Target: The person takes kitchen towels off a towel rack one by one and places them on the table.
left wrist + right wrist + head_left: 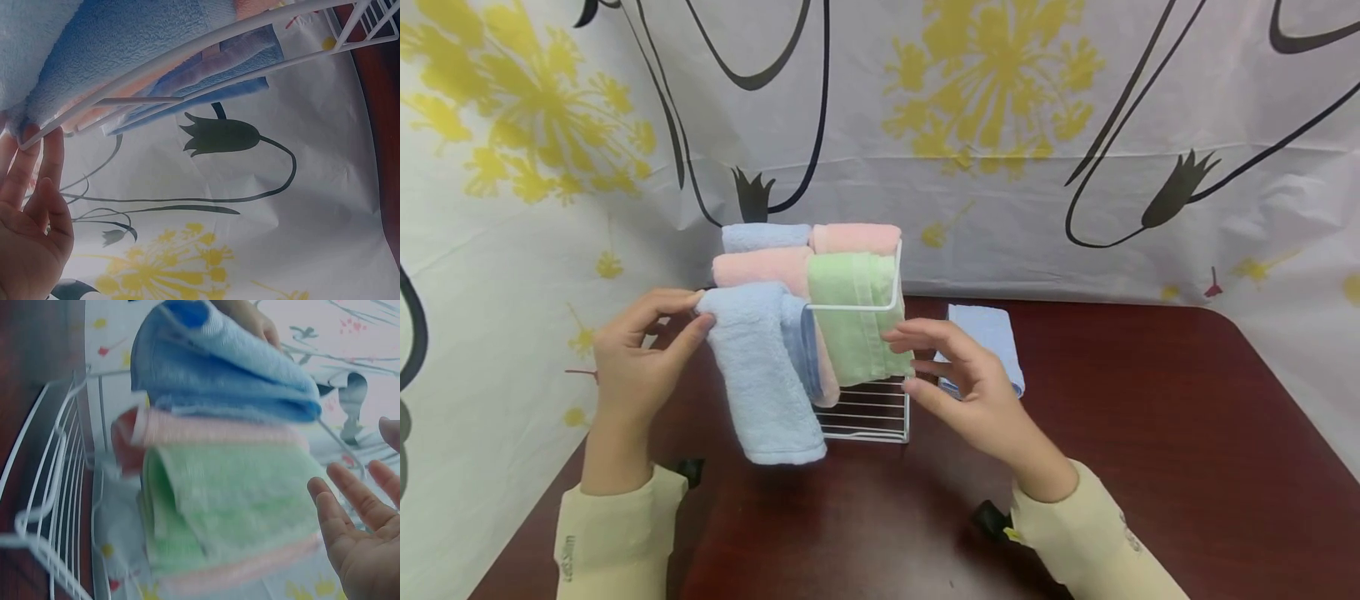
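A light blue towel (763, 375) hangs folded over the front left of a white wire rack (867, 410). My left hand (643, 354) pinches that towel's upper left corner, at the rack's top wire. In the left wrist view, fingertips of the left hand (34, 206) meet the towel and the wire corner. Beside the blue towel, a green towel (855, 321) hangs at the right front. My right hand (970, 392) is by the green towel's right edge, fingers spread and loosely bent, holding nothing. In the right wrist view, the right hand (365, 531) has its palm showing.
Behind the front towels hang a pink towel (763, 265), another blue towel (766, 237) and a second pink towel (857, 237). A folded blue towel (988, 337) lies on the dark red table (1150, 400) right of the rack. A patterned white sheet (850, 117) borders the back and left.
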### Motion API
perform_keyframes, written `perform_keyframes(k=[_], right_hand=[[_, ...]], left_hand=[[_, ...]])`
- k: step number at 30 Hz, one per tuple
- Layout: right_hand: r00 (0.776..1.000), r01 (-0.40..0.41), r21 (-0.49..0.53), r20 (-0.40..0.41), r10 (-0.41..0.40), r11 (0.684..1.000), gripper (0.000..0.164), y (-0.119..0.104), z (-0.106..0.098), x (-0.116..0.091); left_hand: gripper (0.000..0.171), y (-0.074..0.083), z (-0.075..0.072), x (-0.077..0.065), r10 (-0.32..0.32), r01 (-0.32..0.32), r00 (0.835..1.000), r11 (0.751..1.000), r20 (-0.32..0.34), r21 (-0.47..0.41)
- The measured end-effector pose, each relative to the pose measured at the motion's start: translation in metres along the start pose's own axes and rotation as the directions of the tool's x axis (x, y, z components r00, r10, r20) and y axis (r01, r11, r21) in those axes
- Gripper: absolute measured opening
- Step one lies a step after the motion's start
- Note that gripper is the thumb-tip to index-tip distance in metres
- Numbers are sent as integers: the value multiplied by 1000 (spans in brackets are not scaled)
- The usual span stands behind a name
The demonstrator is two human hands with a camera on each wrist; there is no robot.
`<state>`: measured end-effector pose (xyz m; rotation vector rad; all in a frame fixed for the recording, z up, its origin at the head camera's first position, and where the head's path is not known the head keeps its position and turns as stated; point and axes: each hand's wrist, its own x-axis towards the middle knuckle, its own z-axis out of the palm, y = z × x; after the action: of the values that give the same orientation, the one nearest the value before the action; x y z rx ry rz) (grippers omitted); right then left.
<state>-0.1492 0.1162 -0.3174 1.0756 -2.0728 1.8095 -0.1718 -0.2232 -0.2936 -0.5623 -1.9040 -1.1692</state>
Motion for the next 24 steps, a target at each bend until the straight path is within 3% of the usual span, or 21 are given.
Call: perform_keyframes(k=[7,24], right_hand=[[996,1,99,93,-10,995,50,-4,29,16],[988,-30,69,151,19,997,57,-6,68,46]], left_hand=[[27,0,-1,0,2,-2,1000,1000,3,0],[29,1,-2,0,-8,8,1000,1000,4,8]])
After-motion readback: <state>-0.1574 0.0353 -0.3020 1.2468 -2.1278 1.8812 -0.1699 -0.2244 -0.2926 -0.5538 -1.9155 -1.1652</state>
